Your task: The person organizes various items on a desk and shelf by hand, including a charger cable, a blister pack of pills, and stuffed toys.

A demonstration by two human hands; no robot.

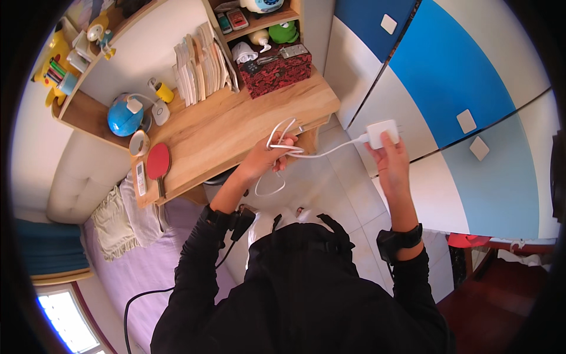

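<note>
In my right hand (392, 161) is a white power adapter (381, 133), its prongs pointing right. A white charging cable (329, 153) is plugged into the adapter's left side and runs across to my left hand (267, 155). Loose loops of the cable are gathered between the fingers of that hand, and one loop hangs below it. The cable's free metal plug (301, 128) sticks out to the right, above the left fingers. Both hands are raised in front of the desk edge, the left one nearer to it.
The wooden desk (247, 119) holds a red table tennis bat (158, 161), a white remote control (141, 178), a cup (139, 143), a blue globe (125, 116), a stack of books (203, 66) and a red-black box (278, 71). Wardrobe doors (451, 79) stand at right, a bed (177, 239) at left.
</note>
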